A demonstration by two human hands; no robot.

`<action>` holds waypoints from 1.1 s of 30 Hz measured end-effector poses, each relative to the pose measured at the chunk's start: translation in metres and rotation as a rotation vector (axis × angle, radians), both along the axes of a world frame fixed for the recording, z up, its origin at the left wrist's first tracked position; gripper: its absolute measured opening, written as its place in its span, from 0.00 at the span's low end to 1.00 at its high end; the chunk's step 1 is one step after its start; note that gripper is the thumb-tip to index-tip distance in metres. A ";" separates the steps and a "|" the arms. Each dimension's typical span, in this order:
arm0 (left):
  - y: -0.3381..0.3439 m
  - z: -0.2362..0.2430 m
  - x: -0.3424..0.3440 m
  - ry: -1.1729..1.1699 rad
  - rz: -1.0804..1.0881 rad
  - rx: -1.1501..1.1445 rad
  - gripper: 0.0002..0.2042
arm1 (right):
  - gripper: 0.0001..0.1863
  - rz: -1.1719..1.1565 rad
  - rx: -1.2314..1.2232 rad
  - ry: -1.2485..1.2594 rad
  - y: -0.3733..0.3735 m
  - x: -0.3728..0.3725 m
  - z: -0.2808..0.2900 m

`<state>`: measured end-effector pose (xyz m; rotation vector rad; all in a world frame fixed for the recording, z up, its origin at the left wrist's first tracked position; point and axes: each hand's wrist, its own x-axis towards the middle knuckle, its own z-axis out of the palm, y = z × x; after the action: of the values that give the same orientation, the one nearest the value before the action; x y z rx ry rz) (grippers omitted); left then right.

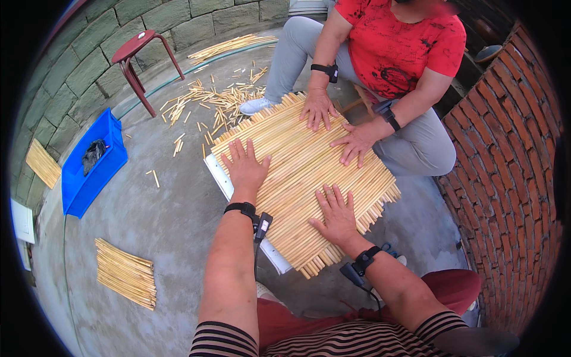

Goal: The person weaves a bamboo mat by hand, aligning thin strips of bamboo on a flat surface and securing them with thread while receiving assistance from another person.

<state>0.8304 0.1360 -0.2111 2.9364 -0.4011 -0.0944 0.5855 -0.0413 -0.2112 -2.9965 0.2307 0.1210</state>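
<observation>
Sticks [300, 172] lay packed side by side on a white board [219, 178] over the floor [160, 220], long axes running from lower left to upper right. Left hand [245, 166] pressed flat, fingers spread wide; right hand [336, 214] likewise flat, holding nothing. Opposite, another person's hands [333, 125] pressed the sticks too.

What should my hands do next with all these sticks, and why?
Probably slide both palms gently inward to even up the layer. Your left hand and right hand lie flat on the stick mat, and the stick ends at the near edge look ragged. The other person's hands press the far side, steadying it.
</observation>
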 end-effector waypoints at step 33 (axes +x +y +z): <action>0.000 -0.001 0.000 -0.004 0.005 -0.007 0.42 | 0.48 0.022 -0.013 -0.037 0.000 0.000 -0.001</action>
<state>0.8308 0.1359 -0.2122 2.9312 -0.3942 -0.0864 0.5851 -0.0414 -0.2126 -3.0119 0.1958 0.0668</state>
